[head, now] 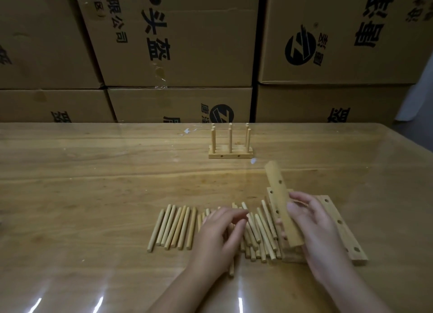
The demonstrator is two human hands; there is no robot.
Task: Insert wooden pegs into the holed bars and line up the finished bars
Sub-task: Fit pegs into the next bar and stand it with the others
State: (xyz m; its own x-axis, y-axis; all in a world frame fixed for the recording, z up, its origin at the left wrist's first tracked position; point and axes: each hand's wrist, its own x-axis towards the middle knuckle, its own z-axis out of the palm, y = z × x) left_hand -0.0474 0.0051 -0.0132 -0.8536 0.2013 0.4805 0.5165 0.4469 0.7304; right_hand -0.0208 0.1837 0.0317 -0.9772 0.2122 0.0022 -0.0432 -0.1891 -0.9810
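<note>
Here the right hand (314, 228) grips a holed bar (281, 195), thumb on top and fingertips under its left edge. It is tilted up off the stack of bars (339, 223) under the palm, probably to free its holes. The left hand (220, 233) curls over the loose pegs (175, 226); whether its fingers pinch one I cannot tell. The finished bars (230, 146) stand well beyond the fingertips.
</note>
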